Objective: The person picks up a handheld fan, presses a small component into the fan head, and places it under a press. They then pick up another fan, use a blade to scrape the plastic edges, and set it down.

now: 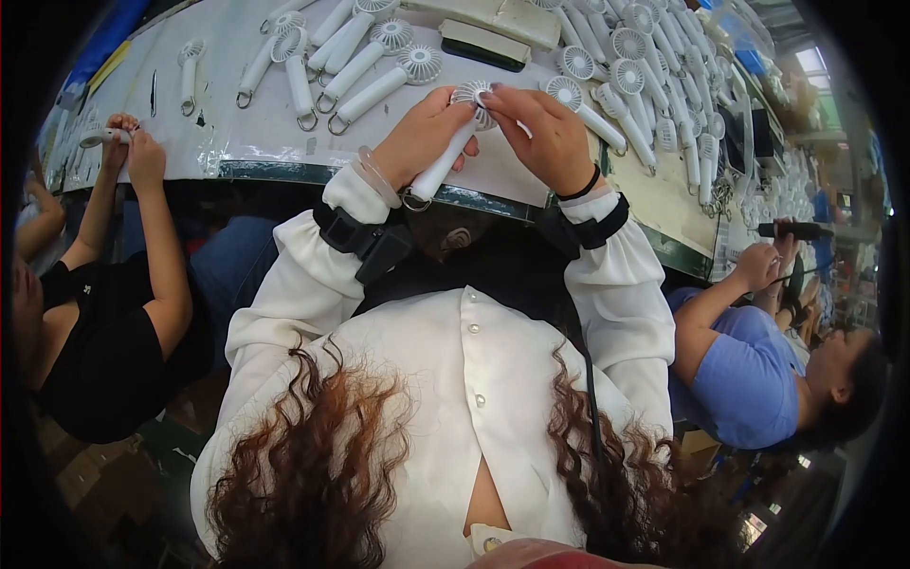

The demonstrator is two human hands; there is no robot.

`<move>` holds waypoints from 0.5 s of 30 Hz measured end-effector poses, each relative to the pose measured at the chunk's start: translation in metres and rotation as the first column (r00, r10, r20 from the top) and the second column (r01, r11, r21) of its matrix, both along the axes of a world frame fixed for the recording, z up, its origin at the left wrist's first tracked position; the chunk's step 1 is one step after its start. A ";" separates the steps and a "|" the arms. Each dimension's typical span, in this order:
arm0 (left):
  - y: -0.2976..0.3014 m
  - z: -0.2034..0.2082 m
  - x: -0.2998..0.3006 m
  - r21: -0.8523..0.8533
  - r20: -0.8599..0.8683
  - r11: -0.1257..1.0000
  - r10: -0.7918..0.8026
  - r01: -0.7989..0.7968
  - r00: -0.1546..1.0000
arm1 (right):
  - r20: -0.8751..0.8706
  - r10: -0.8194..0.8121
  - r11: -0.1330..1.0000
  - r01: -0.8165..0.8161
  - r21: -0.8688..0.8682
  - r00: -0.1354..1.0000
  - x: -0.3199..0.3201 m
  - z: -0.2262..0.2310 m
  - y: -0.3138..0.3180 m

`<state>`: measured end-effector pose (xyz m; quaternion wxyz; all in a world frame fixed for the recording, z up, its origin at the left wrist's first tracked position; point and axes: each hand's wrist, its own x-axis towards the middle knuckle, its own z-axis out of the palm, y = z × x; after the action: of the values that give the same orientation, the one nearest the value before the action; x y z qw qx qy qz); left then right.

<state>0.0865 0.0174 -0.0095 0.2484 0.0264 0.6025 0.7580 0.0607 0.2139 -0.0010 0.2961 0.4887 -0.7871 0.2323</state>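
A white handheld fan (443, 173) is held over the table's near edge, its round grille up and a metal ring at the bottom of its handle. My left hand (417, 139) is closed around it just below the head. With bent fingers, my right hand (550, 135) grips the grille from the other side; its fingertips cover part of the centre, so any small part there is hidden. Left of my hands lie several more white fans (374, 93) with rings. On the right, another fan (599, 125) rests close beside my right hand.
A dark-edged block (484, 45) lies beyond my hands. Many white fans (649, 71) are heaped at the right. The table's dark front edge (275, 171) runs before me. A co-worker's hands (133, 142) hold a fan at left; another person (739, 370) works at right.
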 end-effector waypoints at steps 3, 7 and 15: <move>0.003 -0.004 -0.002 -0.005 -0.058 0.999 0.034 -0.034 0.998 | 0.138 -0.098 0.973 0.124 -0.196 0.986 0.007 -0.006 -0.009; 0.013 -0.005 0.002 -0.010 -0.147 0.990 0.139 -0.142 0.979 | 0.178 -0.161 0.945 0.204 -0.256 0.971 0.011 -0.010 -0.014; 0.008 -0.012 -0.001 0.038 -0.149 0.994 0.104 -0.099 0.983 | -0.083 -0.199 0.977 0.191 -0.095 0.977 0.010 -0.010 -0.010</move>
<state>0.0859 0.0257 -0.0217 0.1630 0.0566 0.6083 0.7747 0.0712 0.2040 -0.0114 0.3742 0.4060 -0.8059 0.2136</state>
